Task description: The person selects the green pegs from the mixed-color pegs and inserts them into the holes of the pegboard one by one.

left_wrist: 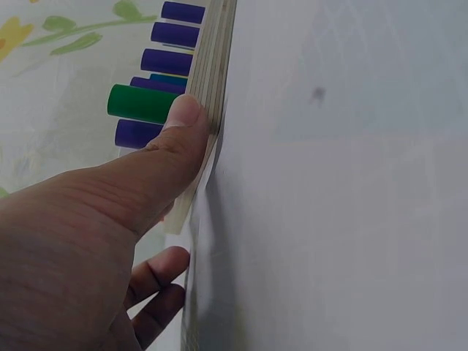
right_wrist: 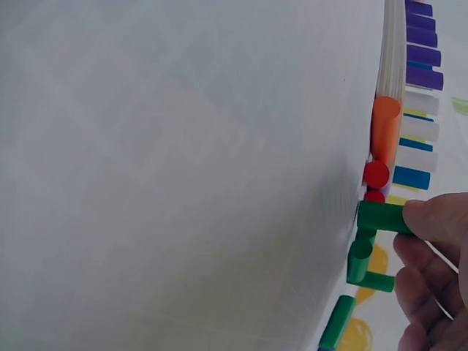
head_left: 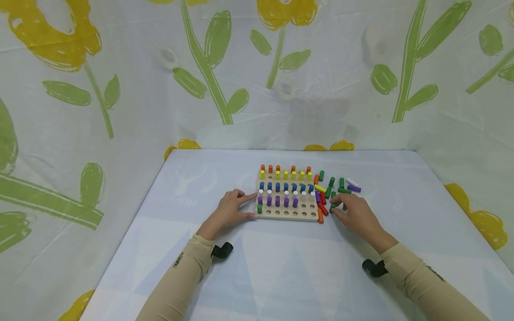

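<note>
In the head view, the left hand (head_left: 229,209) touched the pegboard (head_left: 291,210) with index finger and thumb extended, clasping nothing; the right hand (head_left: 356,215) pinched a green peg (head_left: 332,208) to its right, among loose pegs (head_left: 342,183). The left wrist view showed the thumb beside a seated peg (left_wrist: 142,104). The right wrist view showed the pinched peg upright, near an orange peg (right_wrist: 385,128).

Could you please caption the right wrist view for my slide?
The right hand pinches a green peg; an orange peg lies beside the pegboard.

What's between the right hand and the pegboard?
Among others, red pegs, a purple peg and the green peg the right hand pinches, seen in the head view.
</note>
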A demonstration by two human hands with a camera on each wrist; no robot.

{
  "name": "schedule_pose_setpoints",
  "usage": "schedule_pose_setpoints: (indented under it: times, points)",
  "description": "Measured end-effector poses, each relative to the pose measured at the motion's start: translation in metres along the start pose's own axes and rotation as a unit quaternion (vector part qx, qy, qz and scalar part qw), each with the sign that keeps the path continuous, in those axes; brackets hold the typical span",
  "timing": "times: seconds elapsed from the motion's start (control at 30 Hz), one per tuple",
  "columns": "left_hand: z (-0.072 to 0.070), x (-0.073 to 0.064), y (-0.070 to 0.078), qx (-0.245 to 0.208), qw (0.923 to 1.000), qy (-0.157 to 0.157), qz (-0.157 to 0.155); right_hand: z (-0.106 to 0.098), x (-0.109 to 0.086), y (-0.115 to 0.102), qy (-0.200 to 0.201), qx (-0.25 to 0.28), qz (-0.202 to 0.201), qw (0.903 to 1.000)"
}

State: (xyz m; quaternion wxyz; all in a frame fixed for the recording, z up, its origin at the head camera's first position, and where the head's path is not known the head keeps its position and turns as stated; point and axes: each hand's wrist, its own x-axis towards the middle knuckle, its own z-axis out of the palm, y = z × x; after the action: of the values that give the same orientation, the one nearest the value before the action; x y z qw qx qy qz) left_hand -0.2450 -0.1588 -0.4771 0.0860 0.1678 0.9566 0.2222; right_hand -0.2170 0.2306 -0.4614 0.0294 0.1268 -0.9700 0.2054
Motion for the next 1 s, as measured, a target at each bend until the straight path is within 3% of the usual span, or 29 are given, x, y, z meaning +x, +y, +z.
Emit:
schedule_pose_setpoints:
  times: [1.0]
  points:
    - [-0.0004, -0.0008, 0.0007, -0.006, 1.0, -0.001, -0.004, -0.001, -0.005, -0.0094, 0.03, 0.016, -0.015, 0.9993]
